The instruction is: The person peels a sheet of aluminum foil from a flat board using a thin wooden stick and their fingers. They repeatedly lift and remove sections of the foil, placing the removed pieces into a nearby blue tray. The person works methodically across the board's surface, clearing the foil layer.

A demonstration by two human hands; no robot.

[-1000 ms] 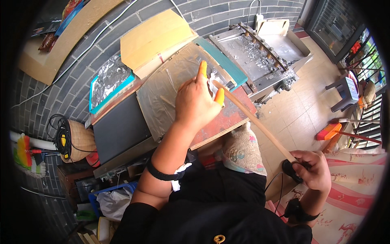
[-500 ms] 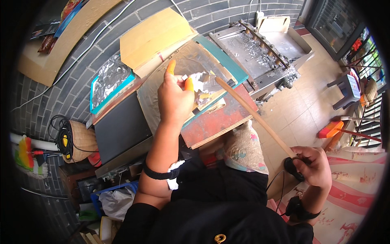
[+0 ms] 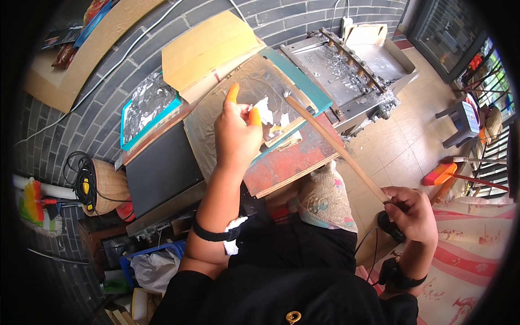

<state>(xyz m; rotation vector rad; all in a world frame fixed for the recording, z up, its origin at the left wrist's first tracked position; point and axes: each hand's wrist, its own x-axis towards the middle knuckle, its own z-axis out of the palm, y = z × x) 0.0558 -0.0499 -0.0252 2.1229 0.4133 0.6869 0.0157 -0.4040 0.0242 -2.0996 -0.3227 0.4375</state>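
My left hand, with yellow coverings on its thumb and index finger, pinches a crumpled white scrap over a work board covered in wrinkled grey-brown film, with silvery bits near the scrap. A closed grip of my right hand holds the lower end of a long, flat wooden stick. The stick slants up-left to the board's right part, where its far tip has a small silvery bit by it. A dark object with a thin cable shows just under my right hand, partly hidden.
A metal machine stands beyond the board, a blue-framed foil tray at left above a dark plate. A red board lies below. A grey stool, orange broom and cable-draped basket flank the workbench.
My left hand has moved left, away from the stick's tip, with the white scrap, uncovering more of the board. My right hand and the stick have shifted slightly upward.
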